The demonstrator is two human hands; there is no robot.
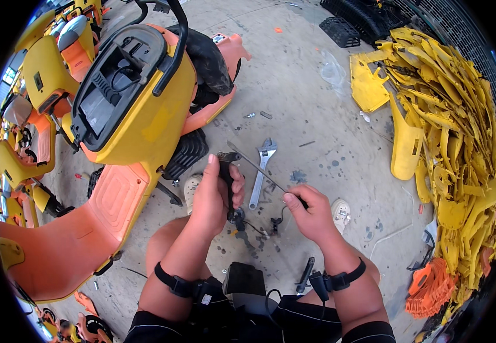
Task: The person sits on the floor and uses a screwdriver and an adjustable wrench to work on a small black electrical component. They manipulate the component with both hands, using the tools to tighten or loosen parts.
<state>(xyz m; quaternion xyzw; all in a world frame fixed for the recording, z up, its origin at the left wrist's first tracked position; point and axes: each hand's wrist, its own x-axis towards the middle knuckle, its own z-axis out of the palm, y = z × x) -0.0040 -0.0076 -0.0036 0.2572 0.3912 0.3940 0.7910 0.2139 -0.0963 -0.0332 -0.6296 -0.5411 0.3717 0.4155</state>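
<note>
My left hand (216, 194) grips a black metal-and-plastic part (225, 160) upright, its lower end beside a small fitting with a thin black cable (251, 226). My right hand (308, 211) is closed round the black handle of a long screwdriver (262, 170), whose shaft slants up-left past the top of the black part; whether they touch I cannot tell. An adjustable wrench (258, 182) lies on the concrete floor (282, 103) between and beyond my hands. A small black fitting (275, 224) sits at the cable, below my hands.
A yellow and pink scooter body (134, 126) stands close at my left, with more scooters (48, 86) behind. A heap of yellow panels (454, 143) and orange pieces (425, 291) fills the right. Black crates (339, 31) are at the back. My feet flank the work.
</note>
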